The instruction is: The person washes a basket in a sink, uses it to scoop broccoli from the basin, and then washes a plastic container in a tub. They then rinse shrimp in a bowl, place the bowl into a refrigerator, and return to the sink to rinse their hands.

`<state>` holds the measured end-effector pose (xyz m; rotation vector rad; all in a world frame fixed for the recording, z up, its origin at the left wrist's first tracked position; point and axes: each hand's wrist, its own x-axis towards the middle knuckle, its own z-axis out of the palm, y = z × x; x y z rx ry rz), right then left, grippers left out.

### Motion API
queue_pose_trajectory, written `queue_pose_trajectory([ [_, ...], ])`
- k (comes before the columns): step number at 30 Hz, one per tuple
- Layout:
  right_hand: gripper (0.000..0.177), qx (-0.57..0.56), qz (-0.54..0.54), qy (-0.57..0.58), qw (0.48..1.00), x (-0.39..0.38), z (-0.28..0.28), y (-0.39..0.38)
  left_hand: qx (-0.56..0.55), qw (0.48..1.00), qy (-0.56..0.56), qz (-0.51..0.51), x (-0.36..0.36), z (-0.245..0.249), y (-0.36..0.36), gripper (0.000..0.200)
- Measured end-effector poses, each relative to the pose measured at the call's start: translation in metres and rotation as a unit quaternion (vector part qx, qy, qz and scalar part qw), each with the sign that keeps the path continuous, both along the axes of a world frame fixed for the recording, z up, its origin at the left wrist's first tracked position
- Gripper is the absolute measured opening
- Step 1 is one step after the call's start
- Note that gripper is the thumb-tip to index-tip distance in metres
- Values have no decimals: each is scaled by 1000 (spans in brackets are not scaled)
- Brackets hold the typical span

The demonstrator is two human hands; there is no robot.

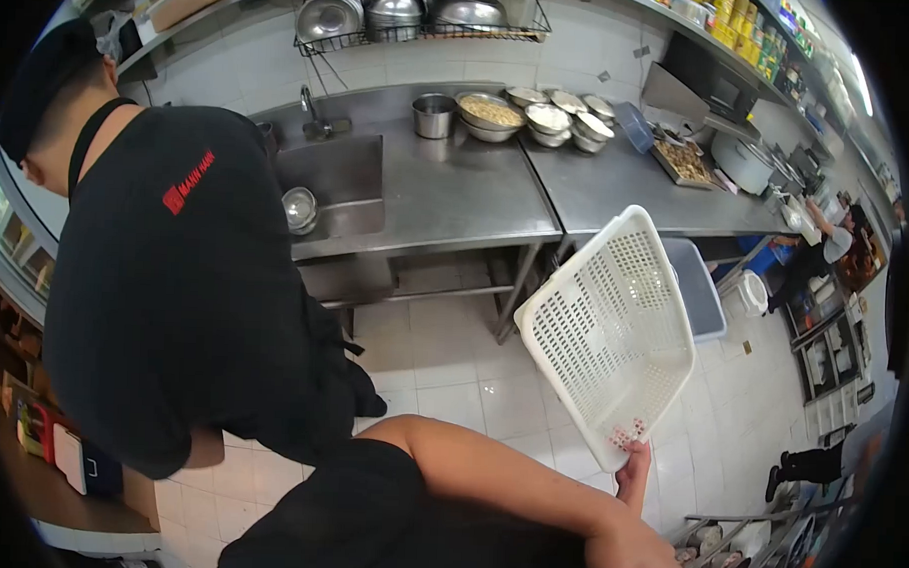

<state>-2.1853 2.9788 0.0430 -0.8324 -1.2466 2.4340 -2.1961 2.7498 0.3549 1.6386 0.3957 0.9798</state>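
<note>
A white perforated plastic basket [613, 320] hangs tilted over the floor, its open side facing me. My right hand [633, 469] is closed on its lower corner, beside small red marks. Lower down, my left forearm crosses from the left, and my left hand [640, 556] is at the bottom edge of the view. Its fingers look curled and are partly cut off; a small white bit shows beside them, too little to identify. Behind the basket is a grey plastic tub [695, 290].
A person in black [174, 284] leans close on my left. Ahead runs a steel counter [458, 189] with a sink [353, 180], a pot [434, 115], food bowls [491, 112] and a tray [684, 162]. Metal racks [756, 530] stand lower right; other people are at the far right.
</note>
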Motion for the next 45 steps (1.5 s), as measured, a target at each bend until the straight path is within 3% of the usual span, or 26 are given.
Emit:
queue_pose_trajectory([
  [3, 72, 11, 21, 5, 1000, -56, 12, -24, 56, 998, 24, 13, -42, 14, -15, 78],
  [8, 64, 12, 36, -11, 999, -114, 36, -64, 39, 999, 31, -1, -94, 19, -35, 78],
  [10, 60, 60, 19, -33, 997, -136, 45, -79, 33, 999, 32, 4, -116, 22, -43, 78],
  [17, 54, 79, 93, -25, 992, -257, 55, -88, 53, 989, 50, 128, -211, 11, -57, 76],
  [20, 55, 101, 182, 7, 978, -331, 68, -101, 57, 979, 64, 187, -261, 5, -58, 77],
  [26, 45, 158, 300, -2, 941, -478, 115, -185, 28, 942, 96, 320, -365, 7, -82, 81],
  [30, 47, 163, 402, 0, 901, -550, 109, -223, 24, 908, 93, 408, -415, 20, -99, 81],
  [36, 44, 173, 435, 5, 883, -589, 96, -262, -24, 891, 69, 448, -455, 17, -114, 74],
  [39, 46, 217, 435, -12, 874, -597, 99, -278, -54, 906, 61, 415, -471, 19, -120, 74],
  [40, 38, 208, 436, -19, 875, -598, 97, -281, -53, 907, 60, 413, -476, 20, -122, 74],
  [45, 39, 178, 450, -37, 874, -604, 112, -299, -48, 921, 26, 385, -487, 19, -126, 74],
])
